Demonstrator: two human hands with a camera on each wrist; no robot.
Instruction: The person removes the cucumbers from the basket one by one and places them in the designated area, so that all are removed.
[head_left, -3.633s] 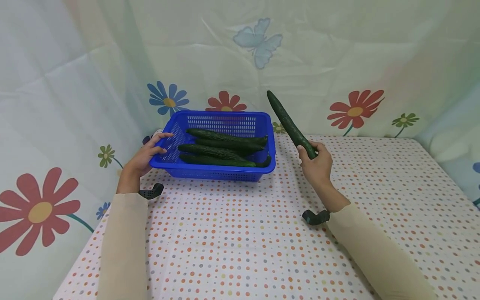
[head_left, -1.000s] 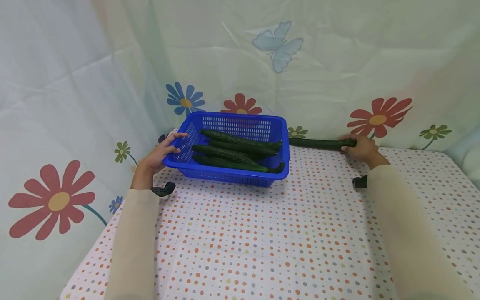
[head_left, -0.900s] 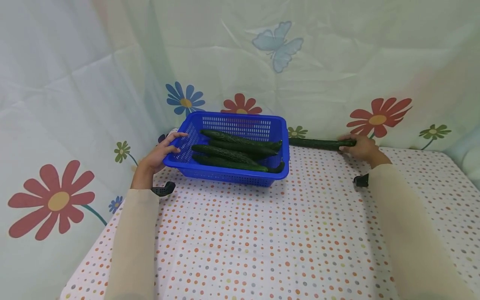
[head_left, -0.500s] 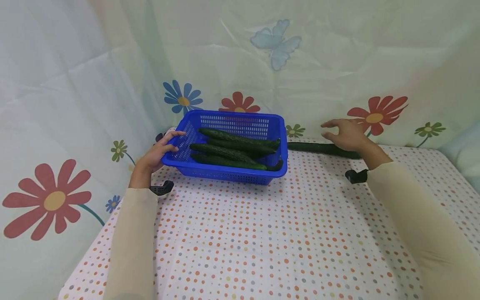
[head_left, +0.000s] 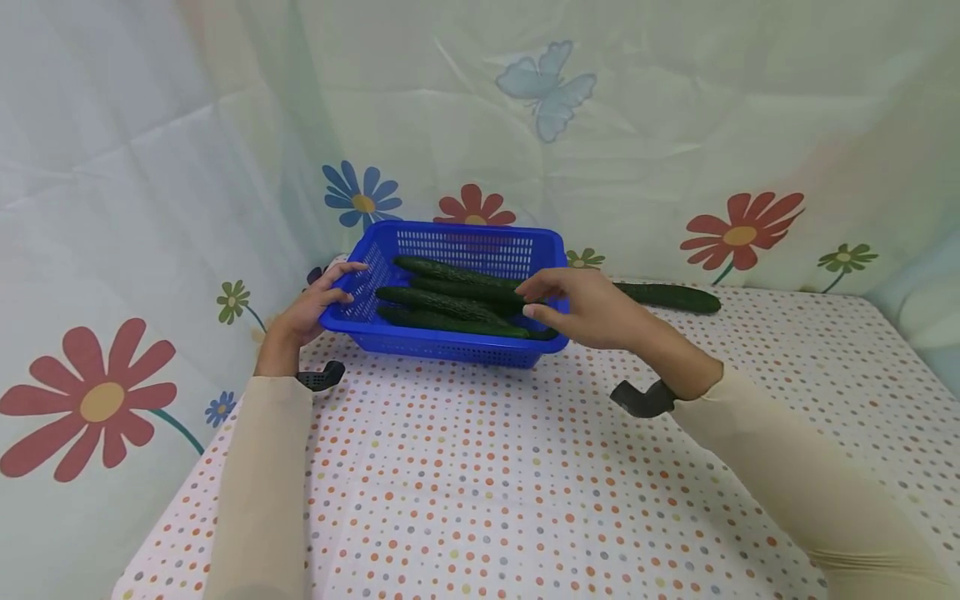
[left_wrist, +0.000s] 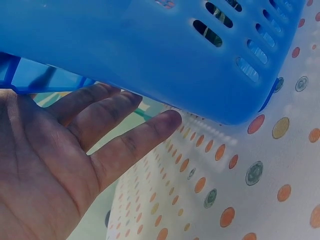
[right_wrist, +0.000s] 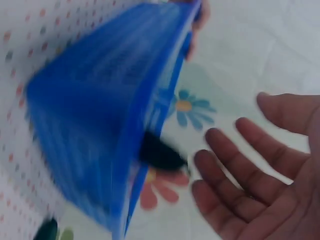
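A blue plastic basket (head_left: 450, 337) stands at the back left with several cucumbers (head_left: 442, 302) lying lengthwise in it. My left hand (head_left: 306, 310) holds its left rim, thumb and a finger over the edge; other fingers (left_wrist: 142, 137) stretch beneath the rim in the left wrist view. Above the basket's right end is my right hand (head_left: 588, 307), fingers parted and holding nothing, hiding the cucumbers' right ends. In the right wrist view one cucumber tip (right_wrist: 162, 154) pokes past the rim near the spread fingers. A single cucumber (head_left: 675, 297) lies on the table right of the basket, partly behind the right hand.
A white dotted cloth (head_left: 457, 467) covers the table. Behind it hangs a flowered curtain (head_left: 637, 150), close to the basket and the lone cucumber. Black wrist-worn devices (head_left: 643, 398) stick out below both hands.
My right hand carried a cucumber from beside the basket to the table at the back right, let it go, then moved left over the basket. The left hand stayed on the rim.
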